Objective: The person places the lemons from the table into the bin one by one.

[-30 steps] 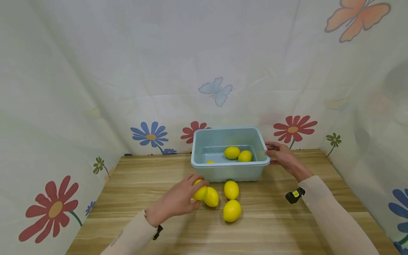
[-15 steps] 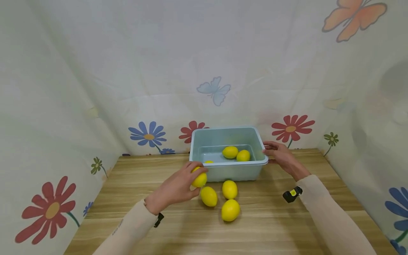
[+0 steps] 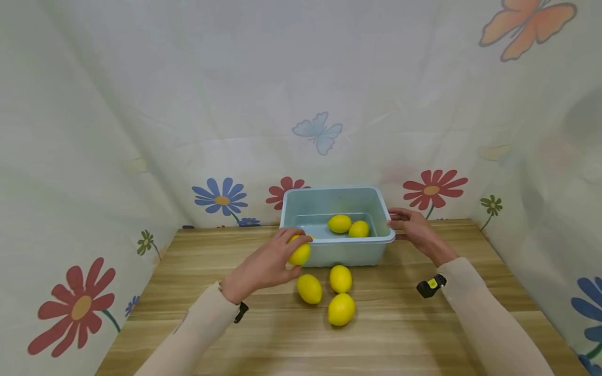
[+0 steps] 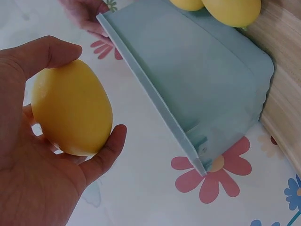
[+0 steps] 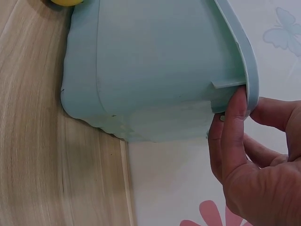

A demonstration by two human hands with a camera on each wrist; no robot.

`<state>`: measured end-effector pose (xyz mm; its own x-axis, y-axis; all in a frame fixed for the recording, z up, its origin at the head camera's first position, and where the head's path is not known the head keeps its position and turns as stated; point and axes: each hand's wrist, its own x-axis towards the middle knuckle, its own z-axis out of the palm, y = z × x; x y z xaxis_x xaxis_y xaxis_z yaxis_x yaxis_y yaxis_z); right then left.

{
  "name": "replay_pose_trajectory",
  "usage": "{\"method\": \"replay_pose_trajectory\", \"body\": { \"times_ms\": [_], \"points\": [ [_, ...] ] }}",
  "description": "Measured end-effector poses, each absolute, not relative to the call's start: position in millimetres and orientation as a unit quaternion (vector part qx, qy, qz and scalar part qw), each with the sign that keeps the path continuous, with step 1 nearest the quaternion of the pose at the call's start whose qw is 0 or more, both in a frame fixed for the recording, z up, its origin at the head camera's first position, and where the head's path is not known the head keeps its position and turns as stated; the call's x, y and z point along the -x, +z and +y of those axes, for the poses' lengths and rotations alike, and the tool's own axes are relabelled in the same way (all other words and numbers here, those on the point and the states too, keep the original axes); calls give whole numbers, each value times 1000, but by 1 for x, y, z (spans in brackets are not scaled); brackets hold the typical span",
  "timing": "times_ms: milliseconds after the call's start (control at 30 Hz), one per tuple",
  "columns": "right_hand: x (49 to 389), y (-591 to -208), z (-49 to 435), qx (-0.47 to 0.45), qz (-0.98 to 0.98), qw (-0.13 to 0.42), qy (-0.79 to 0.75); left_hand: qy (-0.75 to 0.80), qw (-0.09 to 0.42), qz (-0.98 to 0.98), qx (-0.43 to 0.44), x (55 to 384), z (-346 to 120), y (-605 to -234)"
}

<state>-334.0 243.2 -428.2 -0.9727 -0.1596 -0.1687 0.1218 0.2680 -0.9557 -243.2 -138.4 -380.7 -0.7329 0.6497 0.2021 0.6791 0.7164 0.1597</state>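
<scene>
My left hand point(image 3: 273, 261) grips a yellow lemon point(image 4: 73, 108) between thumb and fingers. In the head view that lemon overlaps the front left corner of a light blue plastic bin point(image 3: 343, 254). At the bin's right side, my right hand point(image 3: 416, 232) holds the rim point(image 5: 251, 70), thumb on top and fingers curled under it. Inside the bin, two lemons show plainly, one lemon point(image 3: 339, 223) beside another lemon point(image 3: 359, 229). On the table in front are three more: a left lemon point(image 3: 309, 289), a back lemon point(image 3: 340, 279) and a front lemon point(image 3: 341, 309).
The bin stands near the back edge of a wood-grain table point(image 3: 385, 339). Behind and at both sides hangs a pale curtain point(image 3: 235, 104) printed with flowers and butterflies. A black strap device point(image 3: 431, 286) sits at the right wrist.
My left hand has lifted the lemon off the table, up and forward to the bin's front left corner. The right hand keeps its hold on the rim.
</scene>
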Motion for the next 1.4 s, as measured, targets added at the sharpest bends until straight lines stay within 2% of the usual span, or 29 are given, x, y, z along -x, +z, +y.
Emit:
{"method": "replay_pose_trajectory", "body": {
  "times_ms": [367, 667, 1400],
  "points": [
    [339, -431, 245, 19, 796, 112, -595, -129, 55, -926, 352, 256, -132, -373],
    [337, -431, 246, 18, 790, 121, -600, -138, 74, -918, 366, 282, -121, -369],
    [338, -432, 247, 24, 791, 122, -599, -153, -18, -946, 285, 335, -93, -352]
  ]
}}
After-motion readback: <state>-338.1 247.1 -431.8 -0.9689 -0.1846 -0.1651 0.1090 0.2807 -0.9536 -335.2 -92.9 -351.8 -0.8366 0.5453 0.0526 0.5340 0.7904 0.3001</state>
